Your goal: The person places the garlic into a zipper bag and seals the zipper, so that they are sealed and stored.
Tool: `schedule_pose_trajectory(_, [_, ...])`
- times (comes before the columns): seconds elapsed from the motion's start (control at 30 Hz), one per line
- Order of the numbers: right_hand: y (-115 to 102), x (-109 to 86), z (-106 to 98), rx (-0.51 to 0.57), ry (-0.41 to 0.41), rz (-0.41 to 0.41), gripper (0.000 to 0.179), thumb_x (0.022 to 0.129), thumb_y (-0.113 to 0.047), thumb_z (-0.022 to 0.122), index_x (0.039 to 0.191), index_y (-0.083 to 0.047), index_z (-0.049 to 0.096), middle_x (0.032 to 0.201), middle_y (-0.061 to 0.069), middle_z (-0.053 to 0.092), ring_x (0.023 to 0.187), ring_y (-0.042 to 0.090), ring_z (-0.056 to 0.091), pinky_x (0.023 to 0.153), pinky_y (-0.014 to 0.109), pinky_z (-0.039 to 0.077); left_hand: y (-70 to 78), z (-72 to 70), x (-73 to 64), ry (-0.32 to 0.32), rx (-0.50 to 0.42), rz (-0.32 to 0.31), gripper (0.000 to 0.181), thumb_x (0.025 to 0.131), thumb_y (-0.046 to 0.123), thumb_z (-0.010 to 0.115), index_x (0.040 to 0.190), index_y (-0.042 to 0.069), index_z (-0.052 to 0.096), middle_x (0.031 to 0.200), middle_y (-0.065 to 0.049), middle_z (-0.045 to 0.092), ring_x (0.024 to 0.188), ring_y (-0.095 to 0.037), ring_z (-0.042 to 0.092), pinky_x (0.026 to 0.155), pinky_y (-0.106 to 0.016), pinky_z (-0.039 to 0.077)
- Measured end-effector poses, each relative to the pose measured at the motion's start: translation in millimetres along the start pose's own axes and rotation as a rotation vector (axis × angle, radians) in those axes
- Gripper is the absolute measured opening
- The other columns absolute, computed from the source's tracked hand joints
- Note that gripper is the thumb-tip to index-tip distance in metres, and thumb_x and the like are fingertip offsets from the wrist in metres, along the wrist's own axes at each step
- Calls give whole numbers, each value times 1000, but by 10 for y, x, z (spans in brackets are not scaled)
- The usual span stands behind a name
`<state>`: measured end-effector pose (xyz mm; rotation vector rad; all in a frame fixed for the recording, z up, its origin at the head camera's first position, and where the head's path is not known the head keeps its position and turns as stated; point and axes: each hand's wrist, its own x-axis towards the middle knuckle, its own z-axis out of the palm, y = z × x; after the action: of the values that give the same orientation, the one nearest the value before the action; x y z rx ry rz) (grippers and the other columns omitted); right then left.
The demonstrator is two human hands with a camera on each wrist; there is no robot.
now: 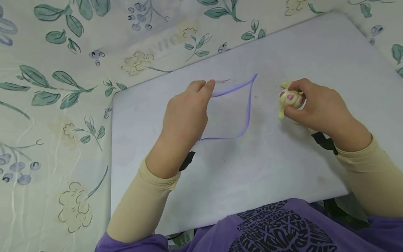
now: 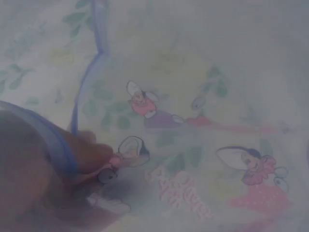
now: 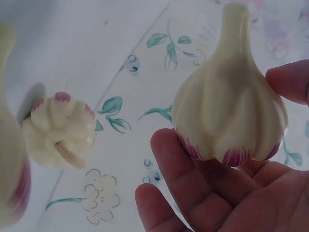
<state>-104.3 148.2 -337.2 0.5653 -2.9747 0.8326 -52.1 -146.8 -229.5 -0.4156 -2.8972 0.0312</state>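
My left hand [image 1: 185, 115] pinches the upper edge of a clear plastic bag [image 1: 249, 101] with purple edging, above the white tabletop. Cartoon figures and pink lettering [image 2: 181, 193] printed on the plastic show in the left wrist view, hazy. My right hand [image 1: 324, 108] grips a cream garlic bulb [image 3: 229, 106] with purple tips, fingers beneath it and the thumb at its side. Its stem points up in the right wrist view. A second garlic bulb [image 3: 58, 130] lies beyond it, and part of another bulb [image 3: 10, 154] appears at that view's left edge.
The white tabletop [image 1: 283, 171] sits below both hands. A floral cloth [image 1: 63, 147] spreads beyond its left and far edges. The person's purple shirt [image 1: 283, 227] is at the near edge.
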Motion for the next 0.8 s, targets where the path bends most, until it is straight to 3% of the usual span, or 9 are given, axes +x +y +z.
schedule_pose_trajectory(0.17, [-37,-6,-25,-6,10,-6,46,79,-29,64,119,-9,53,83,9,62,59,21,47,49,30,33,-41,-35,95,-34,-11,-58,55,86,-9,48,137,11,50,126,-12,60,60,-30,62,50,-36,48])
schedule_pose_trajectory(0.23, [-59,-12,-38,-8,26,-17,46,79,-28,64,119,-9,54,83,8,62,59,21,47,49,30,34,-62,-35,123,-47,-9,-86,58,88,-7,47,142,13,43,134,-14,54,70,-34,65,54,-38,50])
schedule_pose_trajectory(0.3, [-81,-17,-49,-11,42,-36,46,79,-28,65,119,-8,54,82,8,62,58,21,46,49,30,34,-80,-29,138,-50,-8,-100,61,91,-6,44,147,16,34,144,-17,43,92,-37,65,62,-43,54])
schedule_pose_trajectory(0.37, [-96,-24,-62,-11,54,-43,46,79,-27,65,119,-8,54,82,7,62,59,21,46,50,30,35,-90,-24,156,-88,5,-119,68,92,-6,40,152,21,20,155,-18,24,121,-39,53,77,-51,54])
schedule_pose_trajectory(0.43, [-105,-30,-72,-8,57,-47,46,79,-27,65,119,-8,54,81,6,62,59,21,46,50,30,35,-101,-21,176,-132,29,-137,75,93,-5,38,153,26,7,159,-16,5,139,-39,29,88,-62,46])
schedule_pose_trajectory(0.47, [-109,-33,-75,-7,56,-47,46,79,-27,65,119,-8,54,82,6,62,59,21,46,50,30,35,-108,-19,187,-155,36,-145,77,94,-5,37,153,28,3,159,-15,-4,145,-37,13,92,-67,39])
schedule_pose_trajectory(0.53, [-113,-41,-79,-1,58,-48,46,79,-27,65,119,-9,54,83,6,63,59,20,45,50,30,35,-121,-17,207,-197,64,-162,80,94,-4,37,152,31,-5,158,-13,-16,145,-36,-4,94,-74,29])
schedule_pose_trajectory(0.67, [-163,-54,-98,27,50,-76,46,79,-27,66,120,-10,54,87,6,64,63,19,47,52,29,36,-145,-3,219,-215,89,-173,82,94,-3,39,151,33,-7,156,-12,-23,144,-37,-14,93,-77,25])
schedule_pose_trajectory(0.8, [-399,-42,-182,95,27,-144,44,78,-25,68,118,-14,55,92,3,64,75,16,53,60,29,39,-160,-6,215,-248,101,-172,81,93,-2,38,151,32,-6,155,-12,-26,143,-37,-16,93,-76,26])
